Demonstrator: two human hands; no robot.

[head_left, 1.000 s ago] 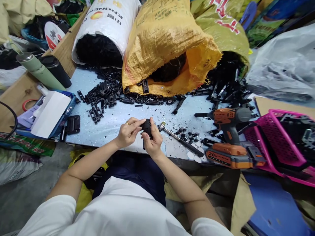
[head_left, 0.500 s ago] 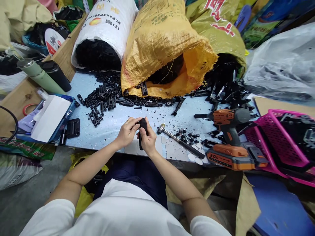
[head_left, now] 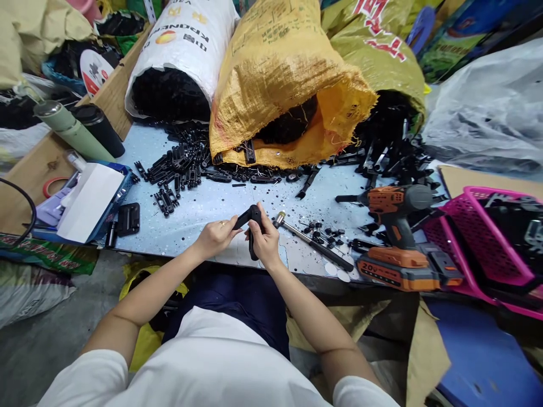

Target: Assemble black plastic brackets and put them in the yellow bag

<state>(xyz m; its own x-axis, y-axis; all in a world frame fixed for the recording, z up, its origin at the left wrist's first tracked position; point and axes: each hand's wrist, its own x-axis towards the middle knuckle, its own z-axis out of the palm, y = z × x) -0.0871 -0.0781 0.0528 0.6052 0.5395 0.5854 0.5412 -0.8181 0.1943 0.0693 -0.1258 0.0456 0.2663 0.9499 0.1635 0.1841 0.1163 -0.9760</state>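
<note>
A black hinged plastic part (head_left: 253,214) is bent at its joint between my two hands, above the front edge of the table. My left hand (head_left: 215,235) pinches one arm of it, which points left. The other arm hangs downward, with my right hand (head_left: 265,239) closed round it near the joint. Just right of my right hand lies a hammer (head_left: 311,244) with a metal head and dark handle. Small black pieces (head_left: 320,233) are scattered beside the hammer. What the small pieces are I cannot make out.
An orange cordless drill (head_left: 396,237) and a pink basket (head_left: 470,226) stand at the right. Behind are a white sack (head_left: 186,51), a yellow sack (head_left: 271,73) and heaped black parts (head_left: 182,161). Left are a green bottle (head_left: 70,130) and a blue tray (head_left: 123,186).
The black hinged part has been unfolded from nearly closed to a wide bend. My left hand has shifted along to one arm of it, and my right hand has moved slightly right.
</note>
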